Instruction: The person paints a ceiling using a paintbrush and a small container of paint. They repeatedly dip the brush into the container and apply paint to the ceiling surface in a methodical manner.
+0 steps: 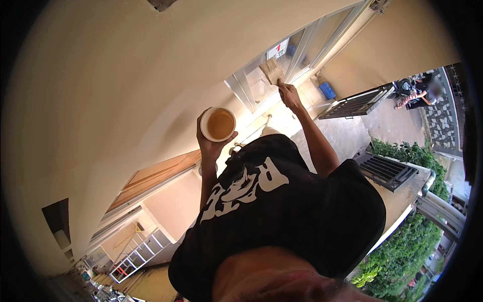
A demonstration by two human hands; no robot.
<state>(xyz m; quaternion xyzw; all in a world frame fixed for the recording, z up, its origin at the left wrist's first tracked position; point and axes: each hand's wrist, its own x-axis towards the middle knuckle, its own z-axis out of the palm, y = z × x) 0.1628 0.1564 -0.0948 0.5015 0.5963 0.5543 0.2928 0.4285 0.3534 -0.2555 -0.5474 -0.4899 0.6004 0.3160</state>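
My left hand (205,142) is wrapped round a pale round tub (203,124), which holds a tan liquid that looks like paint (220,125). The tub's open top faces me, close to the cream wall (126,75). Farther out to the right, my right hand (289,96) is closed on the handle of a wide, flat paintbrush (272,70). Its light bristles point away from me, in front of a white-framed glass window (256,83). I cannot tell whether the bristles touch anything.
A dark metal gate (357,102) stands open at the right, with a blue container (327,90) beside it. Beyond it sits a person (425,95). A dark grille (386,170) and green plants (402,241) lie lower right. At lower left stands a metal ladder (141,255).
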